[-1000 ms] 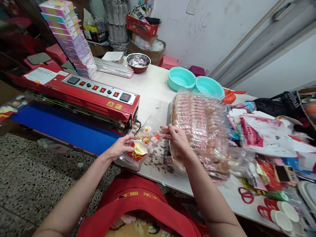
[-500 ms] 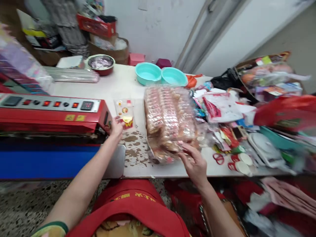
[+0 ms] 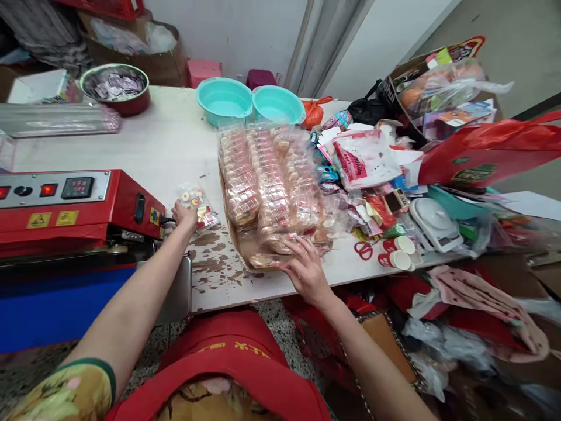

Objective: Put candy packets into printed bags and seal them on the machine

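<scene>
Clear plastic packet now lies on the tabletop right at the red sealer, carried there from in front of the body; left hand pinches it. Right hand has dropped, fingers spread flat on the packet stack just right of the sealer.

Pretty cluttered table: two teal bowls at the back, a metal bowl of wrappers to their left, red scissors near two paper cups, a white scale, red bag far right.
</scene>
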A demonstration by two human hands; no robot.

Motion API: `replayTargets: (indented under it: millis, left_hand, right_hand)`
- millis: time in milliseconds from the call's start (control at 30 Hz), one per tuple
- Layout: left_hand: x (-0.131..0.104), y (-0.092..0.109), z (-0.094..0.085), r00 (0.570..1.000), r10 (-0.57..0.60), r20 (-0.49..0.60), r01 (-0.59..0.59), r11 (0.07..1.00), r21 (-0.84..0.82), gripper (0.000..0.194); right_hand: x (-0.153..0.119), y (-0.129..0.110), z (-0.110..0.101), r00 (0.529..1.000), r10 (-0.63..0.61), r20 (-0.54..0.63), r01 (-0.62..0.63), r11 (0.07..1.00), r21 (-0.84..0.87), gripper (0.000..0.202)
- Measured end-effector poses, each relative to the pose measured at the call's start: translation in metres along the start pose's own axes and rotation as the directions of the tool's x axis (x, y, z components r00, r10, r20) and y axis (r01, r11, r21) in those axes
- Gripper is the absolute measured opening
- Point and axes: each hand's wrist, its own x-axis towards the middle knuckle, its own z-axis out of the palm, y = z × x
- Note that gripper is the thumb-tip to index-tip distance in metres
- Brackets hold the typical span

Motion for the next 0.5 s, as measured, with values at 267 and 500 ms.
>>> replayTargets:
  millis: [267, 500]
  left_hand:
    - [-0.113, 0.031, -0.050, 0.494, 0.557, 0.667, -0.182, 0.817, -0.547, 0.083]
    - [-0.122, 0.031, -0.068, 0.537, 0.422, 0.731, 0.097, 0.830, -0.550, 0.044]
  right_hand:
    - [0.107, -0.020, -0.073, 0.992, 0.111, -0.054, -0.079, 0.907, 0.414, 0.010]
    - [0.163, -0.037, -0.049, 0.945, 0.319, 0.072, -0.297, 0.745, 0.597, 0.016]
